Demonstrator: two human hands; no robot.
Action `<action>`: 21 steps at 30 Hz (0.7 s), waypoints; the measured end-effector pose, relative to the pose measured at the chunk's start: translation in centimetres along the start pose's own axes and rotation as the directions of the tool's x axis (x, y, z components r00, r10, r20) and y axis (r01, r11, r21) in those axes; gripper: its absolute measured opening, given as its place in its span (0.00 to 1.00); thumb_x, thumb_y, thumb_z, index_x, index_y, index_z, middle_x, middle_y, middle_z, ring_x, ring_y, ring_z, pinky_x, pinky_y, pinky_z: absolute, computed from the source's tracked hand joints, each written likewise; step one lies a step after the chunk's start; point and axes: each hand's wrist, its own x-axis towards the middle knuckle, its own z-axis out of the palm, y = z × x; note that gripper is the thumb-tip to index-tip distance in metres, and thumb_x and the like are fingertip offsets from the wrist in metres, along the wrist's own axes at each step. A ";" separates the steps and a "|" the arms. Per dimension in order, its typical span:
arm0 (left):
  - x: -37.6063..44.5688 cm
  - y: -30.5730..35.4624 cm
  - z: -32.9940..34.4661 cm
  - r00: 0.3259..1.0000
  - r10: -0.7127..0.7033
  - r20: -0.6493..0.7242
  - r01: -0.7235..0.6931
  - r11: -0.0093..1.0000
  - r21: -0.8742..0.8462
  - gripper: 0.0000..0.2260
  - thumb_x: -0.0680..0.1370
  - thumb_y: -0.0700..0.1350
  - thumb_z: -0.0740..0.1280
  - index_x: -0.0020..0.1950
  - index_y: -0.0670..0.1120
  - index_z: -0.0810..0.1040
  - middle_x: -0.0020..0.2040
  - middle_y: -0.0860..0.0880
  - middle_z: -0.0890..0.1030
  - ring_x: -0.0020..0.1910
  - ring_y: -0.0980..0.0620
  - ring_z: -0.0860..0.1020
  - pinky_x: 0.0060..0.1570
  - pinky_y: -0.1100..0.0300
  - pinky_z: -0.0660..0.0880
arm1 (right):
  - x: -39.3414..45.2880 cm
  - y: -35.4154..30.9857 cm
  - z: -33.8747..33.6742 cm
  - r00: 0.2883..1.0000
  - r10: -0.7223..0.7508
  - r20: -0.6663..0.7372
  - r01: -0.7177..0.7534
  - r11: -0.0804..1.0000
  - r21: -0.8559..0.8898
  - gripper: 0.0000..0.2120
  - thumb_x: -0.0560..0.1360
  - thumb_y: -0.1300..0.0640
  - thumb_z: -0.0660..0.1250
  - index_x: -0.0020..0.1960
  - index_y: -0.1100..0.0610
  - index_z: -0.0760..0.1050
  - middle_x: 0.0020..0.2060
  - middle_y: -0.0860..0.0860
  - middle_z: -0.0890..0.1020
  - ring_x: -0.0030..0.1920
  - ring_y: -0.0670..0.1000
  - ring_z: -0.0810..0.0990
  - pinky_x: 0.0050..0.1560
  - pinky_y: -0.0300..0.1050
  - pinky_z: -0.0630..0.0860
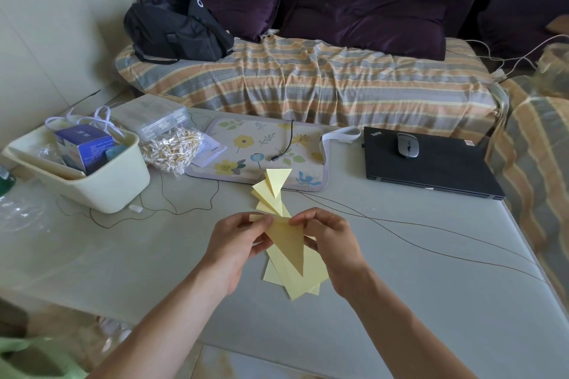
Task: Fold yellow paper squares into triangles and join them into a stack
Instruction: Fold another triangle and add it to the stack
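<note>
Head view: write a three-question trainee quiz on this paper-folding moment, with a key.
1. True or false: the folded yellow triangle lies flat on the table, untouched.
2. What sits on the closed black laptop? A) mouse B) cup C) scissors
3. Fill in: the loose yellow squares lie ___ the hands.

Key:
1. False; the left hand and right hand both pinch its top edge.
2. A, the grey mouse.
3. Beneath.

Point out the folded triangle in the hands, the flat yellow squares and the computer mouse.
folded triangle (pixel 291 243): head view, its middle face.
flat yellow squares (pixel 277 274): head view, left sheet.
computer mouse (pixel 408 144): head view, its top.
</note>
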 end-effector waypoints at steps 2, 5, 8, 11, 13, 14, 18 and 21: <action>0.0 0.1 0.0 0.998 0.055 -0.023 -0.054 0.997 0.063 0.02 0.78 0.35 0.72 0.49 0.39 0.84 0.42 0.43 0.87 0.40 0.50 0.86 0.41 0.61 0.83 | 0.2 0.0 -0.1 0.999 0.042 -0.022 -0.041 0.998 0.039 0.17 0.77 0.69 0.55 0.44 0.58 0.82 0.41 0.51 0.83 0.43 0.48 0.82 0.52 0.44 0.79; -0.2 0.0 0.2 0.993 0.113 0.034 -0.117 0.980 0.160 0.02 0.77 0.34 0.73 0.48 0.39 0.84 0.38 0.44 0.84 0.38 0.50 0.84 0.41 0.61 0.83 | 0.3 0.0 -0.3 0.996 0.084 -0.003 -0.085 0.996 -0.013 0.12 0.79 0.62 0.60 0.49 0.58 0.82 0.43 0.53 0.83 0.45 0.50 0.81 0.52 0.46 0.77; -0.3 -0.1 0.3 0.986 0.134 0.095 -0.151 0.965 0.212 0.02 0.76 0.35 0.73 0.49 0.40 0.84 0.36 0.46 0.83 0.38 0.50 0.84 0.43 0.62 0.83 | 0.1 0.4 -0.1 0.993 0.095 0.066 -0.081 0.980 -0.184 0.08 0.79 0.54 0.68 0.49 0.57 0.83 0.40 0.50 0.84 0.40 0.48 0.81 0.44 0.43 0.77; -0.3 -0.2 0.4 0.986 0.151 0.074 -0.163 0.966 0.201 0.04 0.77 0.36 0.73 0.51 0.39 0.83 0.40 0.44 0.85 0.40 0.49 0.84 0.42 0.62 0.82 | 0.1 0.7 -0.1 0.994 0.080 0.077 -0.059 0.968 -0.245 0.07 0.78 0.54 0.70 0.47 0.56 0.83 0.39 0.53 0.85 0.37 0.47 0.80 0.40 0.40 0.76; -0.3 -0.1 0.4 0.992 0.109 0.061 -0.119 0.973 0.197 0.07 0.78 0.40 0.74 0.54 0.39 0.81 0.44 0.43 0.86 0.41 0.49 0.85 0.43 0.60 0.83 | 0.2 0.8 -0.1 0.995 0.081 0.054 -0.067 0.970 -0.234 0.06 0.78 0.54 0.71 0.47 0.57 0.83 0.43 0.56 0.86 0.38 0.48 0.81 0.43 0.44 0.78; -0.4 -0.1 0.4 0.995 0.059 0.082 -0.076 0.973 0.217 0.09 0.78 0.42 0.73 0.54 0.39 0.81 0.46 0.42 0.86 0.42 0.48 0.85 0.44 0.58 0.84 | 0.3 0.8 -0.1 0.996 0.079 0.034 -0.069 0.974 -0.216 0.06 0.77 0.55 0.71 0.47 0.57 0.83 0.43 0.56 0.86 0.39 0.49 0.81 0.45 0.47 0.80; -1.3 -0.6 0.7 0.955 -0.145 0.258 0.044 0.932 0.359 0.06 0.80 0.41 0.71 0.53 0.38 0.82 0.46 0.41 0.87 0.43 0.44 0.87 0.42 0.54 0.84 | 0.8 1.1 -0.4 0.994 0.098 -0.053 -0.103 0.988 -0.116 0.04 0.76 0.57 0.71 0.45 0.57 0.83 0.41 0.57 0.85 0.40 0.54 0.82 0.54 0.59 0.81; -1.2 -0.9 0.7 0.957 -0.117 0.265 0.015 0.933 0.358 0.04 0.80 0.38 0.71 0.51 0.38 0.82 0.43 0.42 0.87 0.40 0.43 0.87 0.38 0.58 0.82 | 1.0 1.1 -0.6 0.991 0.115 -0.075 -0.122 0.988 -0.099 0.04 0.77 0.58 0.71 0.45 0.57 0.83 0.41 0.58 0.84 0.40 0.53 0.81 0.54 0.57 0.81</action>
